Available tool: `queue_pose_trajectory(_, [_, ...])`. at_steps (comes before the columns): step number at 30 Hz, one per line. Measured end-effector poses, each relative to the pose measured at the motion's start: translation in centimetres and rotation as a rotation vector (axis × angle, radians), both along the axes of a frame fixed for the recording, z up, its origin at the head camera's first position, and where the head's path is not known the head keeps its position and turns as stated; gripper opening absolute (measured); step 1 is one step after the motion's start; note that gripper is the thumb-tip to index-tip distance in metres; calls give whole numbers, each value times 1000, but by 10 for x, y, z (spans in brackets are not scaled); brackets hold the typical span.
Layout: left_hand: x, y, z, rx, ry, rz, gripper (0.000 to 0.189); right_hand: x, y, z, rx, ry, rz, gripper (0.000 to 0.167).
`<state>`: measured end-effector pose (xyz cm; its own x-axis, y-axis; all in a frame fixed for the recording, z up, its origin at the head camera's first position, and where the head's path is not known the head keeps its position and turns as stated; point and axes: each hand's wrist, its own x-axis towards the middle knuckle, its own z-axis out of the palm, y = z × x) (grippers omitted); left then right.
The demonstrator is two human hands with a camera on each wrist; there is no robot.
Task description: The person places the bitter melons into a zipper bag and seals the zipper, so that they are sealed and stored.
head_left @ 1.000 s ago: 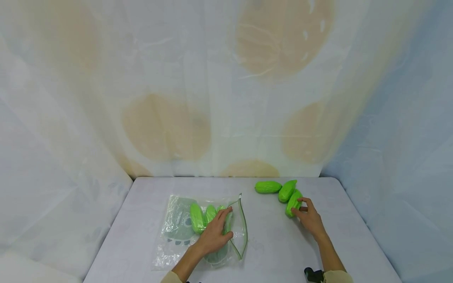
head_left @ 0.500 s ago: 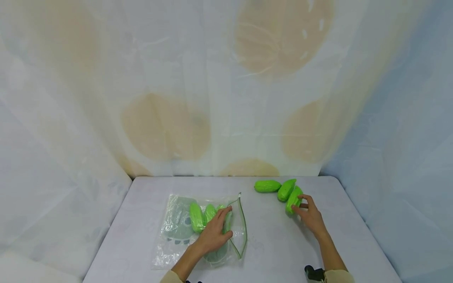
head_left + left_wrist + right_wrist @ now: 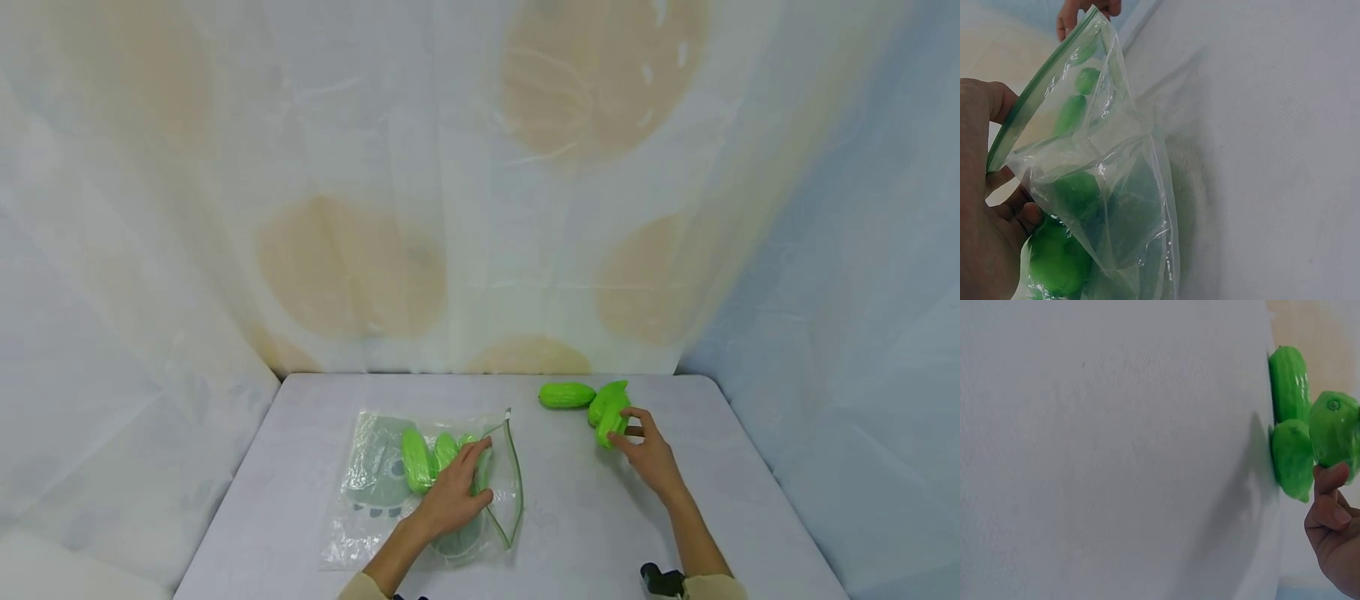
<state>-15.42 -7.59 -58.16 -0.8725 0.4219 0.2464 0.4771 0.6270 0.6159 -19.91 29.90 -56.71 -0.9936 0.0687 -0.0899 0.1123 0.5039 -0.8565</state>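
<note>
My right hand (image 3: 651,454) pinches a green bitter melon (image 3: 611,428) between thumb and fingers. In the right wrist view, this melon (image 3: 1333,434) is raised off the table. Just behind it lie a second melon (image 3: 597,408) and a third melon (image 3: 567,395). At the left, my left hand (image 3: 452,498) holds the mouth of a clear zip bag (image 3: 378,467), which gapes to the right. The left wrist view shows the bag's green zip edge (image 3: 1047,81) passing between the fingers. Several melons (image 3: 417,461) lie inside, partly hidden by the left hand.
A white-covered table (image 3: 555,517) bears everything. Its back edge meets a pale curtain (image 3: 480,250) with orange round prints, and similar sheets hang on both sides. A dark strap device (image 3: 663,581) is worn at my right wrist.
My right hand has picked up the nearest melon and moved it slightly left and back, so it now overlaps the middle one. The left hand and bag have stayed in place.
</note>
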Motion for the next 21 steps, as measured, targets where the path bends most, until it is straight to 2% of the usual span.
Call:
queue_pose_trajectory(11, [0,0,0,1,-6,4,82,-1,-17,6,24,1,31,66])
queue_pose_trajectory(21, [0,0,0,5,-3,1,82,0,-33,8,10,22,83,57])
